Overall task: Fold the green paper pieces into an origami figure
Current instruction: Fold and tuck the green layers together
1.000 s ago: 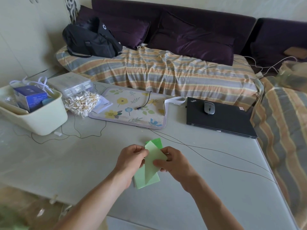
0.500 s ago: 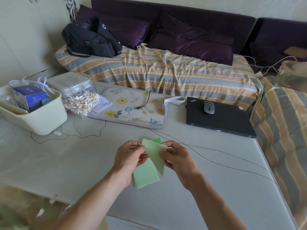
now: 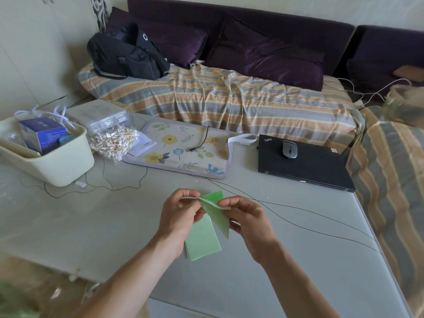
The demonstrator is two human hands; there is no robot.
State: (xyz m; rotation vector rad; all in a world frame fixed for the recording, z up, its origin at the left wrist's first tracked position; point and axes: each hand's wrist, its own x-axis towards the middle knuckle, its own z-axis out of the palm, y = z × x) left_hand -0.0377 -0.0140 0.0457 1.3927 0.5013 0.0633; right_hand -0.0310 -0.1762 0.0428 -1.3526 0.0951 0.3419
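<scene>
Above the stack of green sheets lying near the table's front edge, the left hand and right hand pinch one folded green piece by its top edge, apparently mid-crease, so the next move likely calls for sharpening that fold.

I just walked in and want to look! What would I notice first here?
Probably both hands, left hand and right hand, pinching a folded green paper above the grey table, with more green sheets lying underneath. Behind, a stripy sofa cover with a black bag.
</scene>
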